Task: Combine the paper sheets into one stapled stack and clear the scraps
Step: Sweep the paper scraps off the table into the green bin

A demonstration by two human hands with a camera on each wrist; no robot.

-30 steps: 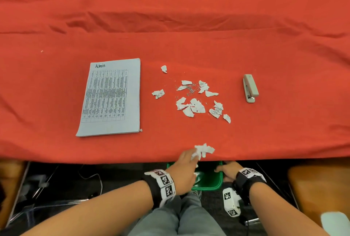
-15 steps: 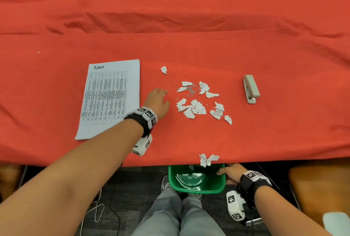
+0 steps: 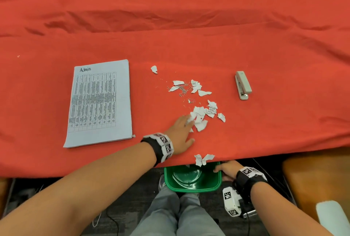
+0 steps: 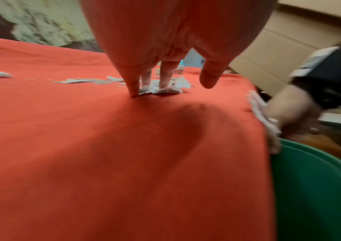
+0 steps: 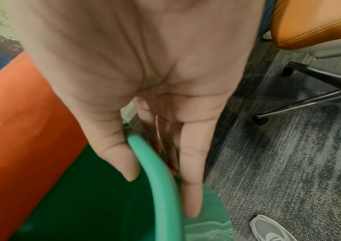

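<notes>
A stack of printed sheets (image 3: 98, 103) headed "Admin" lies on the red cloth at the left. Torn paper scraps (image 3: 200, 120) and loose staples (image 3: 182, 91) are scattered in the middle. My left hand (image 3: 189, 120) lies on the near side of the scraps, its straight fingers (image 4: 163, 81) pressing down on crumpled scraps (image 4: 165, 90). Two more scraps (image 3: 203, 159) hang over the table's near edge, above a green bin (image 3: 191, 184). My right hand (image 3: 225, 171) grips the bin's rim (image 5: 155, 163), thumb inside and fingers outside.
A grey stapler (image 3: 243, 85) lies on the cloth to the right of the scraps. Orange chair seats (image 3: 318, 179) stand at the right, below the table. My knees (image 3: 178, 215) are under the bin, on grey carpet (image 5: 289, 154).
My left hand went from the table edge out to a scrap beside the sheets, then swept right and toward me into the scrap pile. The right hand stayed on the bin.
</notes>
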